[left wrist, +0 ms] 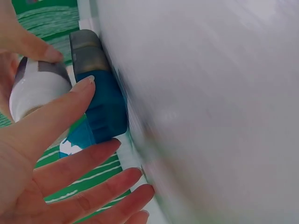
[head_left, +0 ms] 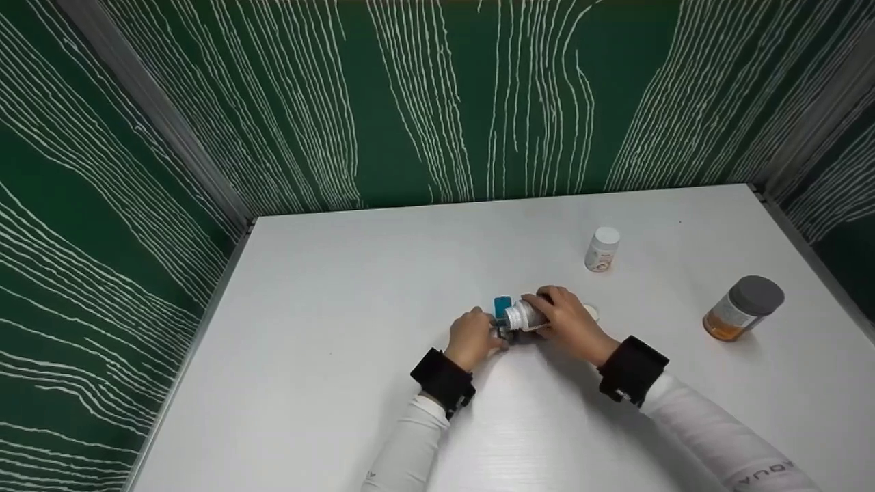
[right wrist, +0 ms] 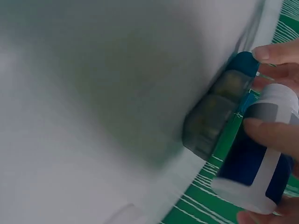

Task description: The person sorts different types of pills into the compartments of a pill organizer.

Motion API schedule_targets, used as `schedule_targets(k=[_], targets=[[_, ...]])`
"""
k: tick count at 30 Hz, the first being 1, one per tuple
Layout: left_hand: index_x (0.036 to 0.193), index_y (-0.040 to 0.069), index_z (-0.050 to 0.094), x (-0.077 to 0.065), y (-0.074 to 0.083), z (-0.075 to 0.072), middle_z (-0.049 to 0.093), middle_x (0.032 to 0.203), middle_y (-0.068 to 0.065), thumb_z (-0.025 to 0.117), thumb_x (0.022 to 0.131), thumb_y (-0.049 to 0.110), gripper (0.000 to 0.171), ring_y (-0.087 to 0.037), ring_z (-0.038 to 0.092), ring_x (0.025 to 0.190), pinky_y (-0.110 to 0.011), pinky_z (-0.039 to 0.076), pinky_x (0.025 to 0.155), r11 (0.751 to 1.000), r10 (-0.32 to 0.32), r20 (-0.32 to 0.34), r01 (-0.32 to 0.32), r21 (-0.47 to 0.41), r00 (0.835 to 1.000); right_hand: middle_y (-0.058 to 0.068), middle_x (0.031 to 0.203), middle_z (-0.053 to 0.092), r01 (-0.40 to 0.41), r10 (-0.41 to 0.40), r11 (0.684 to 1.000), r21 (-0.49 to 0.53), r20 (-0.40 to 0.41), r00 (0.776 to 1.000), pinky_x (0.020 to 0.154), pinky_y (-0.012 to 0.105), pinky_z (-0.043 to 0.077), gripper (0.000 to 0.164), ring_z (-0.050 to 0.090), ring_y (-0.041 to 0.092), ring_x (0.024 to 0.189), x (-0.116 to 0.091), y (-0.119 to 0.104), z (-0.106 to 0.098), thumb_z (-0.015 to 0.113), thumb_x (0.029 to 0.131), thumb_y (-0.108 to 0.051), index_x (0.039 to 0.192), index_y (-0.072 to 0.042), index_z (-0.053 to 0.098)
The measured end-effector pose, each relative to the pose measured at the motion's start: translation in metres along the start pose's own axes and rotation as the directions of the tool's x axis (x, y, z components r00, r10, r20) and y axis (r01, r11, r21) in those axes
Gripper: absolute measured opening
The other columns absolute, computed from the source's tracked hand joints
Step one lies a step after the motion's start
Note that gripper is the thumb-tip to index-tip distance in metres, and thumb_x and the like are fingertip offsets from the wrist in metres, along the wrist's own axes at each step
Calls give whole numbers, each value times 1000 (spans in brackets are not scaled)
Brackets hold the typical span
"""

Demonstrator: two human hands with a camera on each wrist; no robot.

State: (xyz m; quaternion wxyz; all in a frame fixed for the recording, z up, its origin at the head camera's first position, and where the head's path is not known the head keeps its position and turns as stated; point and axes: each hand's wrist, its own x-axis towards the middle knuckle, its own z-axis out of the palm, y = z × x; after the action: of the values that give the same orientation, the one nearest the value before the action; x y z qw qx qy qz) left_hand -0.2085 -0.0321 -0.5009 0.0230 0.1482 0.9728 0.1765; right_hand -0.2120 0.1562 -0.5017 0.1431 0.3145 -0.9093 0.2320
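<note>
My left hand (head_left: 470,338) pinches a small pill organizer (left wrist: 106,105) between thumb and index finger, the other fingers spread out. The organizer has a blue end and dark see-through compartments (right wrist: 210,119) with yellowish contents; in the head view a blue flap (head_left: 502,304) stands at its far side. My right hand (head_left: 569,322) grips a white pill bottle (right wrist: 259,151) with a dark blue and grey label. Tipped on its side, the bottle points its uncapped white neck (head_left: 514,317) left, right at the organizer. Fingers hide part of both things.
Behind the right hand a round white cap (head_left: 592,312) lies partly hidden. Farther back stands a small white bottle (head_left: 602,250) with its cap on. To the right is a larger jar (head_left: 742,309) with a grey lid and orange base. Green walls enclose the white table (head_left: 328,287).
</note>
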Motion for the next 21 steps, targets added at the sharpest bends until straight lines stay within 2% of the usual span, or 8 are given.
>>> schedule_targets(k=[3, 7, 9, 11, 14, 16, 18, 21], targets=[[85, 8, 69, 0, 0, 0, 58, 78, -4, 79, 61, 35, 37, -19, 56, 70, -27, 44, 58, 1000, -1, 0, 1, 0, 1000, 20, 106, 49, -143, 134, 961, 236, 56, 989, 81, 47, 40, 58, 47, 34, 97, -5, 2, -4, 75, 66, 0, 118, 2, 49], [85, 8, 69, 0, -1, 1, 57, 77, -3, 78, 61, 35, 37, -18, 56, 71, -27, 44, 58, 1000, 0, 2, 0, 15, 1000, 18, 111, 51, -231, 214, 857, 460, 90, 973, 81, 41, 40, 53, 49, 28, 97, -10, 3, -11, 70, 73, -3, 119, 1, 43], [85, 9, 69, 0, -1, 1, 57, 78, -3, 78, 62, 36, 37, -19, 56, 71, -28, 43, 58, 1000, 0, 5, 0, 24, 1000, 17, 114, 50, -263, 239, 791, 553, 117, 964, 81, 37, 40, 54, 48, 27, 98, -12, 2, -15, 69, 75, -7, 120, 1, 40], [86, 9, 69, 0, -1, 1, 57, 77, -2, 78, 62, 35, 37, -19, 56, 71, -28, 43, 58, 1000, 0, 6, 0, 28, 1000, 18, 118, 47, -321, 271, 694, 645, 179, 946, 83, 34, 41, 57, 47, 28, 103, -15, 1, -20, 68, 77, -11, 124, -1, 37], [89, 8, 68, 0, -1, 1, 57, 79, -2, 76, 64, 35, 38, -19, 56, 72, -29, 43, 59, 1000, -4, 21, 3, 28, 1000, 19, 127, 39, -417, 306, 500, 759, 296, 905, 95, 38, 34, 65, 37, 31, 117, -19, -2, -26, 66, 79, -14, 131, -2, 29], [92, 7, 67, -1, 0, -1, 57, 80, -3, 76, 65, 35, 39, -19, 56, 73, -29, 43, 61, 1000, -6, 35, 5, 21, 999, 18, 131, 35, -459, 314, 410, 788, 350, 882, 101, 41, 26, 68, 30, 30, 123, -21, -4, -29, 65, 80, -14, 134, -2, 25], [95, 6, 66, -2, 0, -3, 58, 83, -4, 75, 66, 35, 42, -20, 57, 76, -30, 44, 63, 1000, -5, 50, 5, 15, 999, 18, 131, 35, -451, 300, 388, 803, 353, 886, 103, 41, 21, 68, 29, 30, 124, -23, -7, -30, 65, 78, -10, 133, 0, 26], [100, 6, 64, -5, -1, -8, 60, 87, -6, 74, 67, 35, 45, -21, 57, 80, -32, 44, 67, 1000, 6, 65, -6, 2, 998, 17, 125, 40, -413, 270, 448, 793, 321, 908, 99, 34, 30, 64, 37, 29, 118, -26, -11, -28, 67, 74, -4, 127, 2, 31]])
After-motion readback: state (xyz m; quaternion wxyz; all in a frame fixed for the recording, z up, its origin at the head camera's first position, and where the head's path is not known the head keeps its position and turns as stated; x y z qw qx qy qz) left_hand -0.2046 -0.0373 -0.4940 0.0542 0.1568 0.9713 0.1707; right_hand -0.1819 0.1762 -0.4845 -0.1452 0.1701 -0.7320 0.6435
